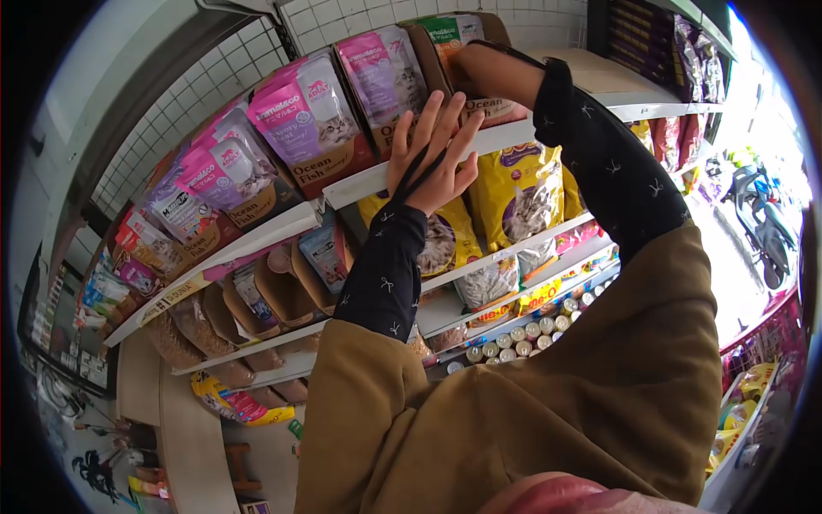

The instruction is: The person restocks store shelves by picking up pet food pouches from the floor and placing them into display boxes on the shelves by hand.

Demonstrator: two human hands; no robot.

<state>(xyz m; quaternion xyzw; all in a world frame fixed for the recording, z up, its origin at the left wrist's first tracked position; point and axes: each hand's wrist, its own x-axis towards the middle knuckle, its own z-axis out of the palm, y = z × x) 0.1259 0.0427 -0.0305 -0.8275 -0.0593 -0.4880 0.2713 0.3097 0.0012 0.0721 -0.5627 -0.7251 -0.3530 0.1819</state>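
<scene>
My left hand (pixel 432 158) is raised with its fingers stretched out in front of the top shelf, close to a cardboard box (pixel 390 134) marked Ocean Fish. Pink and purple cat food pouches (pixel 385 73) stand in that box. Just to the right, my right hand (pixel 492 73) reaches to the last box (pixel 497 110) in the row, beside a green and white pouch (pixel 449 34). Its fingers are bent downward and mostly hidden, so their grip does not show. Both forearms wear black patterned sleeves.
More boxed pouches (pixel 304 111) line the top shelf on the left. Below it are yellow cat food bags (pixel 522 193), brown display boxes (pixel 257 295) and rows of cans (pixel 522 334). A wire grid wall (pixel 342 19) stands behind; bright light enters from the right.
</scene>
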